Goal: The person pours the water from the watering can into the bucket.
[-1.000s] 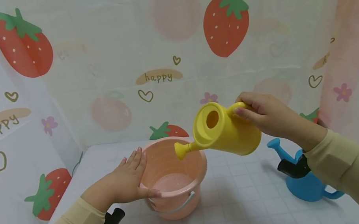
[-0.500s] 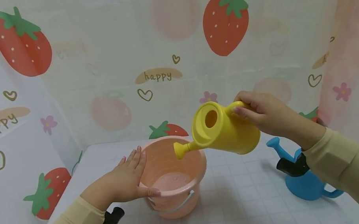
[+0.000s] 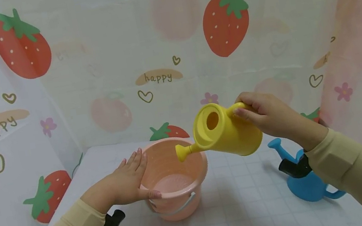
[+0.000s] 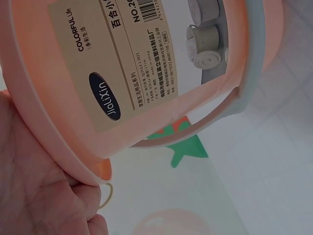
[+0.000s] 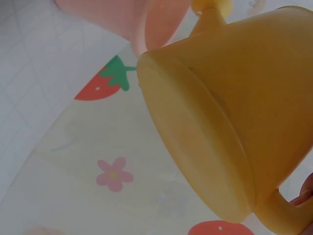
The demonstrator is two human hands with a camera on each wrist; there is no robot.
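The left hand [image 3: 121,186] is spread along the rim of the peach bucket [image 3: 178,202], thumb over the near edge. The right hand [image 3: 270,113] grips the handle of the yellow watering can [image 3: 229,132], holding it tilted above the table, its spout over the bucket's mouth. Against the 2 earlier frames, hands, can and bucket keep nearly the same poses; only the view has shifted slightly.

Bare table [image 3: 241,207] lies between the bucket and the blue watering can [image 3: 307,189], which stands near the right sleeve [image 3: 361,166]. Behind the bucket, the table's far edge meets the strawberry-printed curtain [image 3: 115,68].

Both cans look like smooth plastic with flared spout heads; the bucket is round and glossy, with a grey bail [image 3: 183,208] and a printed label [image 4: 127,58]. The tabletop shows a faint grid, the curtain soft creases.
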